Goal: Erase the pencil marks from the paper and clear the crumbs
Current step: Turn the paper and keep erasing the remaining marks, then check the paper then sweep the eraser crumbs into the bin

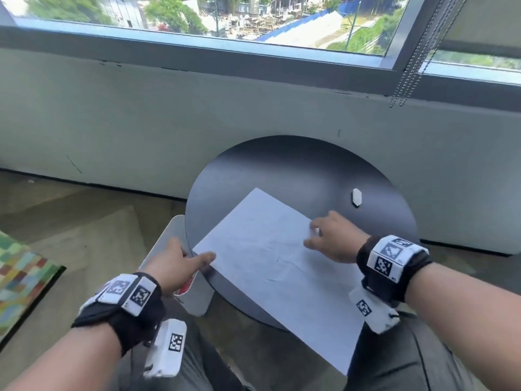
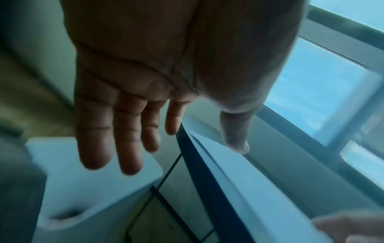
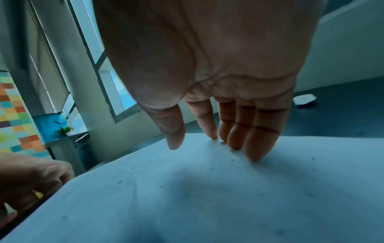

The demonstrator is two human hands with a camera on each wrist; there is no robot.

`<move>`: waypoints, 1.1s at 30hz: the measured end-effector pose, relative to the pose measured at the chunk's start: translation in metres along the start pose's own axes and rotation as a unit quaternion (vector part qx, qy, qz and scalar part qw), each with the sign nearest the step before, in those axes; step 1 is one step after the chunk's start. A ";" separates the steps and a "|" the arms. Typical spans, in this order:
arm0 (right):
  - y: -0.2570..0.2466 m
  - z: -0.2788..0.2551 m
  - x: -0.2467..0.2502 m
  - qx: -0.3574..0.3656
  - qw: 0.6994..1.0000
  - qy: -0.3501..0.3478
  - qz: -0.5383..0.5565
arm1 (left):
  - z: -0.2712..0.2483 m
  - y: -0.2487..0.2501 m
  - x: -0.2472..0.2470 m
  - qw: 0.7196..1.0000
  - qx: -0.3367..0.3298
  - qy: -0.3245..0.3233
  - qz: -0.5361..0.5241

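The paper (image 1: 270, 249) at mid-frame is thin, matt and white, faintly creased. Beneath it the round worktop (image 1: 296, 170) is dark, smooth, with a soft sheen. The eraser (image 1: 357, 197), right of centre, looks white, matt and rubbery. Wrist straps are black cloth.

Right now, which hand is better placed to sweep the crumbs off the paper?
The right hand: its straight fingers already rest on the paper among dark specks. The left hand only touches the paper's left corner.

My head camera looks forward and down from above the round table (image 1: 296, 170), window beyond. My 2 wrist cameras sit close under each palm, facing along the fingers; all 3 share the paper (image 1: 270, 249).
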State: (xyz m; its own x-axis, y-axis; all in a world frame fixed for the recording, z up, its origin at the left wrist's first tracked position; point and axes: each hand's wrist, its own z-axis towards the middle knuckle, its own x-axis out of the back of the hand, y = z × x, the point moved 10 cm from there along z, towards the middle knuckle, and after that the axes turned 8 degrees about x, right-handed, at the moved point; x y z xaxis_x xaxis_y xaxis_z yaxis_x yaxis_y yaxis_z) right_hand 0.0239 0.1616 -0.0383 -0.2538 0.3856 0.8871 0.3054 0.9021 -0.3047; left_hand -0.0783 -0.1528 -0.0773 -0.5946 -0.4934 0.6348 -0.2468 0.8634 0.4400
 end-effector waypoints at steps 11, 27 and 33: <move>-0.030 -0.006 -0.003 -0.024 0.959 0.049 0.277 | -0.021 0.038 0.052 0.970 -0.184 0.087 -0.135; -0.042 -0.074 0.149 0.186 0.862 0.245 0.404 | -0.117 0.137 0.123 0.818 -0.453 0.090 -0.342; -0.028 -0.069 0.106 0.146 0.888 0.213 0.380 | -0.084 0.124 0.072 0.870 -0.383 0.056 -0.305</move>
State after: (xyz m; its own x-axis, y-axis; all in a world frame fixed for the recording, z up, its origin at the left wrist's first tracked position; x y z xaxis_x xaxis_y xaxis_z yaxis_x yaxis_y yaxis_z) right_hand 0.0513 0.1641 0.0880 0.3135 0.8521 0.4190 -0.0276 0.4493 -0.8930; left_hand -0.0879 -0.0901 0.0764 -0.4430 -0.8796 0.1736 0.1183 0.1347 0.9838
